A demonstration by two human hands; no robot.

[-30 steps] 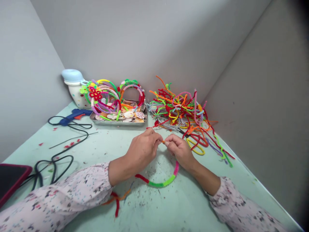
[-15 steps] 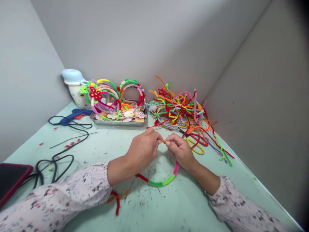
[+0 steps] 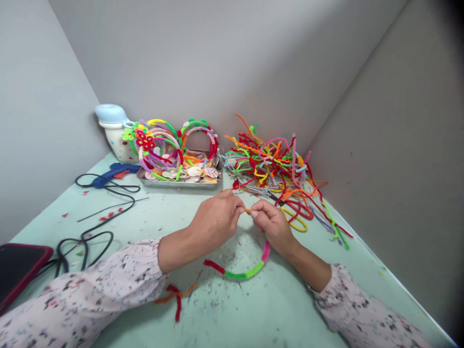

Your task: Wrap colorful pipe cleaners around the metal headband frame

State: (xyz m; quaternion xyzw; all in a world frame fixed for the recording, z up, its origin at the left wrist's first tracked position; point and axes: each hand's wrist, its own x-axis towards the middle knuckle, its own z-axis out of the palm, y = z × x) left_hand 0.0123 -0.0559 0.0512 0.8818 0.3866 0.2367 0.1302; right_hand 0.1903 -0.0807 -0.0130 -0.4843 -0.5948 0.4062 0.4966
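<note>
Between the fingertips of both hands shows a short bit of orange pipe cleaner (image 3: 248, 211). My left hand (image 3: 217, 217) is closed in a pinch at its left end. From the right, my right hand (image 3: 273, 224) pinches the same bit. A curved band wrapped in red, green and pink fuzzy pipe cleaner (image 3: 250, 273) runs down from beneath my right hand and ends in red below my left wrist. My right hand hides where the band meets the orange piece. Red and orange pipe cleaner offcuts (image 3: 177, 300) lie crossed by my left forearm.
A metal tray (image 3: 181, 184) of shells holds several colourful headbands (image 3: 159, 140). To its right is a heap of pipe cleaners (image 3: 268, 159), with yellow-handled scissors (image 3: 297, 223) before it. A blue glue gun (image 3: 118, 171), black cord (image 3: 85, 237), dark tablet (image 3: 21, 270) and white cup (image 3: 118, 140) stand left.
My left hand has turned slightly and its forearm has shifted a little left, showing more of the band's red end. Both hands keep their pinch on the orange pipe cleaner.
</note>
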